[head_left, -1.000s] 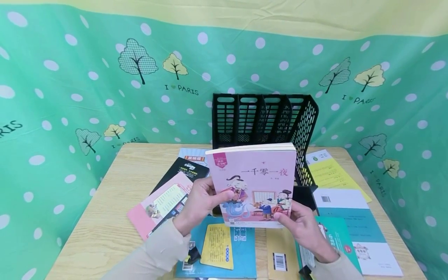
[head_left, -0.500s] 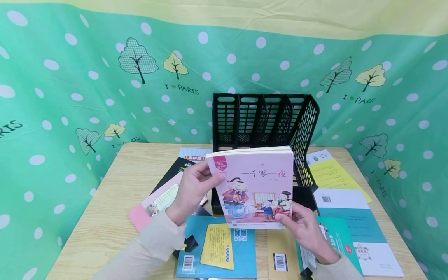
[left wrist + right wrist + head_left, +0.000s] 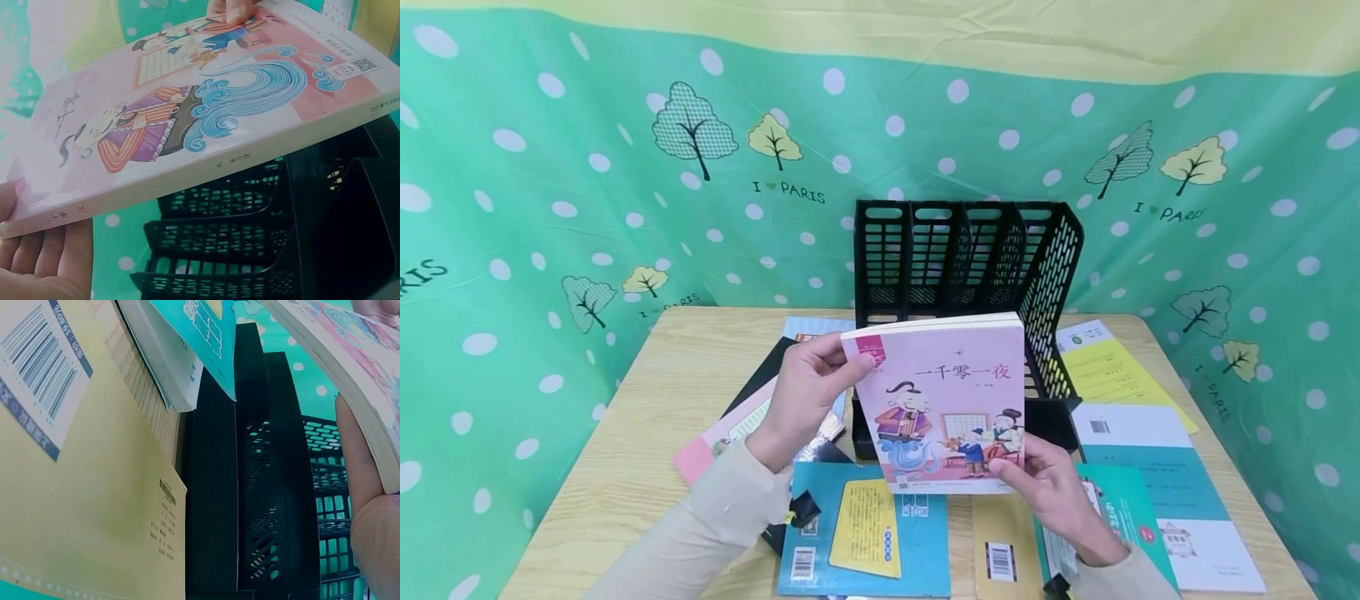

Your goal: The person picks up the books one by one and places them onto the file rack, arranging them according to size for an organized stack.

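Showing its cover to the head view, the pink book (image 3: pixel 942 404) is held before the black rack (image 3: pixel 964 267), left hand (image 3: pixel 801 392) pinching upper left, right hand (image 3: pixel 1056 487) lower right, probably for balance. Left wrist view: thumb (image 3: pixel 7 201) on cover. Right wrist view: finger (image 3: pixel 360 450) along page edge.

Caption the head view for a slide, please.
A person's left grip and right grip hold a pink book in front of a black file rack.

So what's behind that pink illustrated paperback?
Behind the pink illustrated paperback book stands a black plastic mesh file rack, its top and right side visible. In the head view, the book covers the rack's lower middle; anything there is hidden.
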The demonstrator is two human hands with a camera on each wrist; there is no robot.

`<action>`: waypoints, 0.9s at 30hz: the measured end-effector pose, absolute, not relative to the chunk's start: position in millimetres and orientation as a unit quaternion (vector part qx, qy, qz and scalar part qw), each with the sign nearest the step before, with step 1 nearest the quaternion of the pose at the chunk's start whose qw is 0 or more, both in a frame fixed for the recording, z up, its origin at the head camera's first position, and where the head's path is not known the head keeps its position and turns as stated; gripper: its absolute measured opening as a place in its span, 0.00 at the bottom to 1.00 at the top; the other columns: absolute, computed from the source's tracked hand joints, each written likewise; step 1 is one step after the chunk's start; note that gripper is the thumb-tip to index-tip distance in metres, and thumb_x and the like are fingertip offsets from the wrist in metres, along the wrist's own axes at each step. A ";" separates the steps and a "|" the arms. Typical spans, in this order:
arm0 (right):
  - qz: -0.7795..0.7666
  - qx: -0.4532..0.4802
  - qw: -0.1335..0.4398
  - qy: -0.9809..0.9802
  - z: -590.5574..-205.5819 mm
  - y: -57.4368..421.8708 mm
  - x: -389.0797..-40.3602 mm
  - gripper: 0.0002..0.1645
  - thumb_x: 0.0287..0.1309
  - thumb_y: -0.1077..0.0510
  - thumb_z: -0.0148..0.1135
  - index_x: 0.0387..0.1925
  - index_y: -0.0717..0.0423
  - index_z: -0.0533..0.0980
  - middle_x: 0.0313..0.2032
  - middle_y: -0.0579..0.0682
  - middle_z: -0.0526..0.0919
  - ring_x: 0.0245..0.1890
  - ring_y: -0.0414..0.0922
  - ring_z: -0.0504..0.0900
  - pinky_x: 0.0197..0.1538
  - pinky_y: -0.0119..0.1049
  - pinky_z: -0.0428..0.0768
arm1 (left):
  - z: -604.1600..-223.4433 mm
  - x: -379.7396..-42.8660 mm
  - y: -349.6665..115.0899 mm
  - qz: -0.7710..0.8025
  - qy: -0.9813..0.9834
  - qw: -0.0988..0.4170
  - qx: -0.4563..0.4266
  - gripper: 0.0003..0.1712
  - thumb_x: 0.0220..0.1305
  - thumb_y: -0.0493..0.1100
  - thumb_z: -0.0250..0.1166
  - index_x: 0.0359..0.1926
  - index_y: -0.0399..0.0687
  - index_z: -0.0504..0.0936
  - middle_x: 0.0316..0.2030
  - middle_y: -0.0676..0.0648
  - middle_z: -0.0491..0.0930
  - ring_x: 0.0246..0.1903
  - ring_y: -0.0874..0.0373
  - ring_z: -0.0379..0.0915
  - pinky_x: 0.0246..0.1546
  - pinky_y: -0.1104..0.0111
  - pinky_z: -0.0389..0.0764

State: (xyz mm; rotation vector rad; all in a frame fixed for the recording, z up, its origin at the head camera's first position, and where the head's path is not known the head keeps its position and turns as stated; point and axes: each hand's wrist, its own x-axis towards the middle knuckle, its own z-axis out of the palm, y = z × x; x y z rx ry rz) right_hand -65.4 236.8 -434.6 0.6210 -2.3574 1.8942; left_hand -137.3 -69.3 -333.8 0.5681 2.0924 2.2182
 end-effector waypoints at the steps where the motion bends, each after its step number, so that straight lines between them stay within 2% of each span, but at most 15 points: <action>1: 0.614 0.202 0.026 -0.763 -434.7 236.9 -65.5 0.20 0.61 0.71 0.57 0.56 0.63 0.74 0.47 0.53 0.84 0.42 0.48 0.85 0.42 0.37 0.83 | -333.4 -137.3 -69.2 0.715 0.674 0.021 0.184 0.15 0.63 0.41 0.66 0.50 0.42 0.82 0.43 0.44 0.85 0.42 0.49 0.82 0.48 0.59 0.80; 9: 0.618 0.197 0.017 -0.761 -438.0 238.2 -66.5 0.20 0.61 0.70 0.57 0.56 0.62 0.74 0.48 0.52 0.84 0.42 0.49 0.85 0.41 0.39 0.84 | -333.9 -137.6 -68.9 0.702 0.689 0.021 0.179 0.15 0.62 0.42 0.66 0.49 0.41 0.82 0.41 0.44 0.85 0.41 0.50 0.83 0.44 0.61 0.82; 21: 0.612 0.194 0.002 -0.767 -437.8 237.8 -67.7 0.21 0.63 0.68 0.57 0.58 0.62 0.72 0.48 0.56 0.83 0.41 0.47 0.85 0.41 0.36 0.83 | -334.0 -129.7 -63.9 0.684 0.709 -0.011 0.171 0.14 0.61 0.42 0.67 0.48 0.46 0.83 0.40 0.47 0.86 0.39 0.53 0.83 0.45 0.62 0.81; 27: 0.616 0.196 -0.011 -0.763 -438.8 238.2 -69.4 0.21 0.63 0.68 0.57 0.57 0.62 0.72 0.48 0.56 0.83 0.42 0.47 0.84 0.42 0.36 0.83 | -334.3 -123.1 -62.2 0.680 0.709 -0.037 0.182 0.13 0.61 0.41 0.67 0.47 0.43 0.83 0.39 0.45 0.86 0.37 0.53 0.84 0.42 0.62 0.83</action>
